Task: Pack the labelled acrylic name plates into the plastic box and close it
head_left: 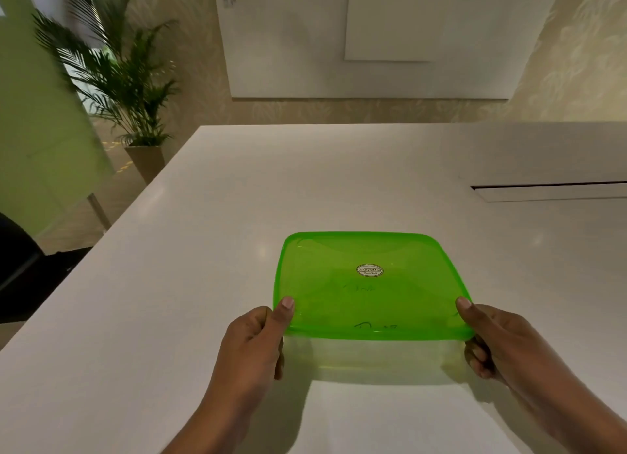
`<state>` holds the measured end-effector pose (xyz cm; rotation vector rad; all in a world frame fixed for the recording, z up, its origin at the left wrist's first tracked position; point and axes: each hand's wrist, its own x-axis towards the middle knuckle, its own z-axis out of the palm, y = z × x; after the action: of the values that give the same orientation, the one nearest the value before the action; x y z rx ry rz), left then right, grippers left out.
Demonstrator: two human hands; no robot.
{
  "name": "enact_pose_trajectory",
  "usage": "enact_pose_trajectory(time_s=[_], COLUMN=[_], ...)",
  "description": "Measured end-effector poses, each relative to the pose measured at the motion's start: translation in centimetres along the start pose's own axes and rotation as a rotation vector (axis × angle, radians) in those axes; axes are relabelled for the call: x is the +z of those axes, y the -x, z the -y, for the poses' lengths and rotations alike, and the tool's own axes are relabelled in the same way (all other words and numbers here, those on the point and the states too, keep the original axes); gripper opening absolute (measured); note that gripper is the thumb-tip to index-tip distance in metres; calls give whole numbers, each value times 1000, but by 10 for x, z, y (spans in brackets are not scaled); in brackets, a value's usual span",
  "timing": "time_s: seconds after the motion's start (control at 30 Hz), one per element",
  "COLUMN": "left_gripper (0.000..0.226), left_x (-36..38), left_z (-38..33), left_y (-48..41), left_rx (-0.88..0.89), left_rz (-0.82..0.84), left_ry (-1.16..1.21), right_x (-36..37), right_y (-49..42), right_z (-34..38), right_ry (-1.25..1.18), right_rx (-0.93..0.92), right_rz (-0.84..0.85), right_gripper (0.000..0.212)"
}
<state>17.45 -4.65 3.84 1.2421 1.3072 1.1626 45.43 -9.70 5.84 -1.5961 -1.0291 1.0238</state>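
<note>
Green lid (369,284) on clear box (373,355), lower centre; my left hand (251,345) and right hand (502,338) pinch its near corners, uneven pressing could leave the far edge unsealed.

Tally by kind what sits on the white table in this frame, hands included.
Translucent green plastic lid: 1
Clear plastic box under it: 1
Oval brand sticker on the lid: 1
Bare hands: 2, left hand and right hand, each gripping a near lid corner
Total: 5
</note>
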Motion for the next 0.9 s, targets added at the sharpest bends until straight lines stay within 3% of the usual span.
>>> enact_pose_trajectory(time_s=[0.17,0.23,0.57,0.8,0.9], left_gripper=[47,49,49,70,49], left_x=[-7,-11,-15,-19,-25], left_z=[2,2,1,11,22], left_y=[-19,-30,-60,-58,-63], left_rx=[21,31,65,171,253], left_rz=[-29,-51,-96,-199,-266], left_ry=[-3,-25,-117,-130,-238], right_x=[9,16,34,25,21], right_y=[-21,-31,-64,-76,-82], right_z=[3,7,14,2,-10], right_ry=[36,71,103,328,365], right_rx=[-4,-13,-52,-269,-378], right_rz=[52,42,28,-220,-255], right_gripper=[59,45,45,74,48])
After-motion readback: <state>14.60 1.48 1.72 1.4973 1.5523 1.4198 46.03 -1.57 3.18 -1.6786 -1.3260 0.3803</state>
